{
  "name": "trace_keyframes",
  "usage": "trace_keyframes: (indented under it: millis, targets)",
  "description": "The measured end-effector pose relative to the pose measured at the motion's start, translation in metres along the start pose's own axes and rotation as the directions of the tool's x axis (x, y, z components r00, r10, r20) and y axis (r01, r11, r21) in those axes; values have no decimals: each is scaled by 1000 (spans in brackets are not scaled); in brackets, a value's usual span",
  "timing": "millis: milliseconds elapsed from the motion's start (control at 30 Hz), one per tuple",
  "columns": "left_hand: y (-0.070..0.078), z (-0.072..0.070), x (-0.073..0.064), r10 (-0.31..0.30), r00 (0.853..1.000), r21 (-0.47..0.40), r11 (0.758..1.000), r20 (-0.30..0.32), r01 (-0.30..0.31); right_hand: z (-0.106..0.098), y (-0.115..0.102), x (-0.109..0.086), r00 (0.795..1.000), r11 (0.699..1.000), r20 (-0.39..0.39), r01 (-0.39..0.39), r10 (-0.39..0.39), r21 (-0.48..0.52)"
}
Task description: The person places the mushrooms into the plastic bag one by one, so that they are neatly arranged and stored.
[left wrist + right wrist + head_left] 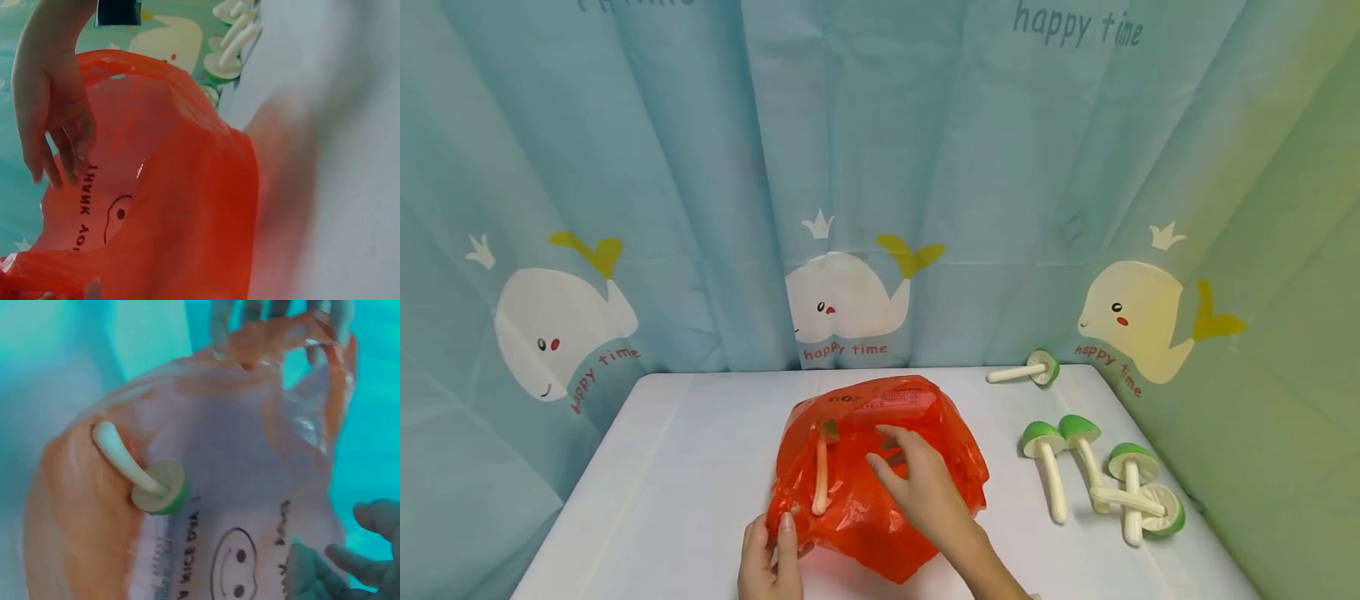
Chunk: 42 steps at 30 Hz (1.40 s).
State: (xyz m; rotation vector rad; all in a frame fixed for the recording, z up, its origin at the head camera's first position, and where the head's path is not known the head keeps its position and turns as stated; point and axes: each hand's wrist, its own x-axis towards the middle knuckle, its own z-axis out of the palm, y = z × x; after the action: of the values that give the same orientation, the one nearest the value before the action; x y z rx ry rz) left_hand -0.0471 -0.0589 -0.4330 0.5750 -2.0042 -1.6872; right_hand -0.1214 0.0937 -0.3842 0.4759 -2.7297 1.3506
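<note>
Five green-capped mushrooms (1052, 483) lie on the white table (662, 475), outside of the red plastic bag (868, 508). Four of them are near each other at the right side, and there one stem crosses over another stem. The fifth is well apart from this group, at the far edge, close to the blue curtain (1015, 167). One more mushroom (821, 479) is within the mouth of the bag, in its left part, with the cap pointing away from you; I cannot tell whether it rests on the film. Your left hand (769, 562) grips the near left edge of the bag, with the thumb upon the film. Your right hand (921, 487) is above the mouth, to the right of this inner mushroom and apart from it; its fingers are spread, slightly bent, and they hold nothing. In the left wrist view, you can read THANK YOU on the bag, beside a printed face (119, 212).
</note>
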Motion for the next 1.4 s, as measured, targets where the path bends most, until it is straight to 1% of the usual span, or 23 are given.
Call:
trace_keyframes:
  millis: [100,167,233,300,367,500,533,567,600,633,700,767,800,833,867,933,1000,1033,1100,1167,1267,1333,1400]
  targets:
    - [0,-2,0,10,1000,-7,1000,-1,-10,-12,-2,-4,995,996,-95,24,-17,82]
    - [0,-2,0,10,1000,-8,1000,3,-10,-21,-3,-7,987,987,-158,50,-26,152]
    - [-1,-2,0,16,1000,-25,1000,5,-16,-32,-2,-10,974,974,-226,68,-18,214]
    - [-1,-2,0,15,1000,-29,999,8,-14,-45,0,-14,955,966,-295,81,-5,246]
    - [-1,-2,0,31,999,-39,999,10,-30,-57,6,-17,929,969,-370,87,5,232]
    - [-2,-4,1,47,999,-38,998,27,-46,-79,29,-21,874,990,-486,69,0,124]
    - [-2,-4,2,42,999,-38,998,32,-41,-84,36,-22,864,994,-503,52,2,93]
    - [-2,-5,2,32,999,-39,999,37,-30,-88,44,-23,860,998,-510,26,9,60]
    - [-2,-5,3,15,999,-40,999,43,-13,-92,52,-24,862,1000,-507,-6,15,19]
    - [-3,-5,3,-5,999,-42,999,51,7,-95,61,-24,871,999,-490,-37,21,-23]
    - [-3,-5,4,-41,997,-53,998,60,44,-102,79,-27,907,988,-421,-86,24,-130]
    - [-2,-5,4,-62,996,-64,996,62,66,-107,99,-31,945,953,-324,-137,45,-268]
    - [-2,-5,5,-69,996,-64,995,65,73,-109,109,-32,960,934,-275,-150,59,-325]
    - [-2,-5,4,-66,996,-69,995,65,70,-111,119,-34,970,916,-229,-163,80,-368]
    - [-1,-6,4,-59,996,-70,996,64,63,-112,129,-36,974,898,-201,-179,104,-402]
    - [-1,-7,5,-52,997,-64,996,63,56,-113,147,-40,968,861,-176,-243,182,-447]
    - [-1,-7,4,-48,996,-63,997,70,53,-116,162,-42,955,837,-181,-292,234,-462]
    - [-1,-8,5,-41,996,-64,997,75,46,-117,167,-42,949,827,-186,-312,253,-468]
    - [0,-8,5,-52,996,-61,997,78,57,-119,176,-41,941,812,-204,-337,271,-476]
    - [-1,-7,5,-59,995,-64,996,80,64,-121,181,-40,942,808,-222,-330,251,-489]
    - [-1,-6,5,-84,994,-58,994,75,88,-122,188,-37,949,811,-234,-303,210,-501]
    - [-2,-6,5,-92,993,-48,994,75,95,-121,192,-36,955,816,-227,-281,188,-506]
    - [-2,-6,5,-95,993,-53,994,73,99,-119,195,-34,959,826,-208,-272,192,-494]
